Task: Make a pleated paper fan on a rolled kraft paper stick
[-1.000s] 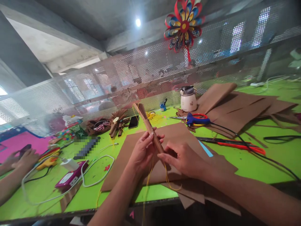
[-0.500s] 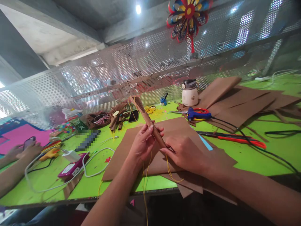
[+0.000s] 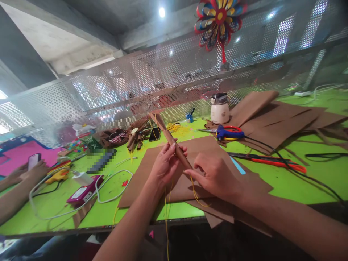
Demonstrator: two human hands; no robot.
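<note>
A narrow brown paper roll [image 3: 181, 155] slants up and away above the table, its far end flattened and folded. My left hand [image 3: 162, 164] is closed around its middle, thumb on top. At the near end, my right hand [image 3: 216, 175] has its fingers curled and its thumb against the roll's tip. Yellow string [image 3: 195, 192] hangs from that tip, and more strands dangle below my left hand past the table edge. A thin yellow loop also runs off the far end. Beneath both hands lies a large brown paper sheet [image 3: 144, 181].
Long red-handled tool [image 3: 282, 165], blue-and-red scissors-like tools [image 3: 231, 132] and a black cable [image 3: 272, 150] lie right. Brown sheets [image 3: 285, 119] and a bottle [image 3: 219, 108] stand behind. Left are a purple power strip [image 3: 83, 194], white cable [image 3: 114, 210] and another person's hands [image 3: 35, 172] with a phone.
My right fingers have lifted a little off the roll's near end, while the thumb stays there. My left hand keeps its hold. The other person's phone has tilted and its screen is lit.
</note>
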